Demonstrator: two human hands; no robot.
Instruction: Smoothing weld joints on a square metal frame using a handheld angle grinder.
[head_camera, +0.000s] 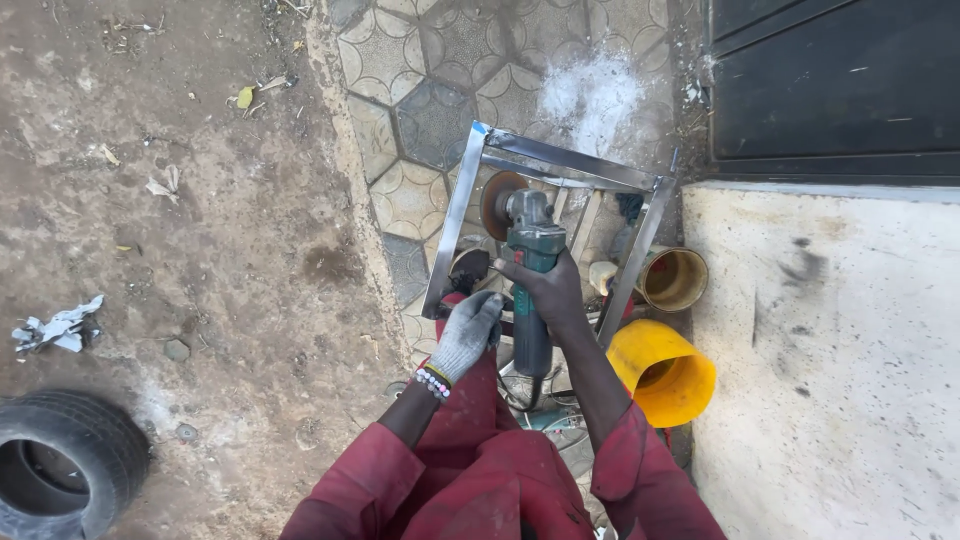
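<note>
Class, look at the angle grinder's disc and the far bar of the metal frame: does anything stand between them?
Nothing visible does. The grinder's disc sits right against the far bar of the metal frame. The right hand grips the angle grinder body; the gloved left hand holds lower, behind the disc.

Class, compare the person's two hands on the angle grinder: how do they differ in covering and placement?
The left hand wears a grey glove with a beaded bracelet at the wrist; the right hand is bare. The left hand sits lower, at the grinder's side; the right hand wraps the angle grinder higher on its green body. Both grip it above the metal frame.
</note>
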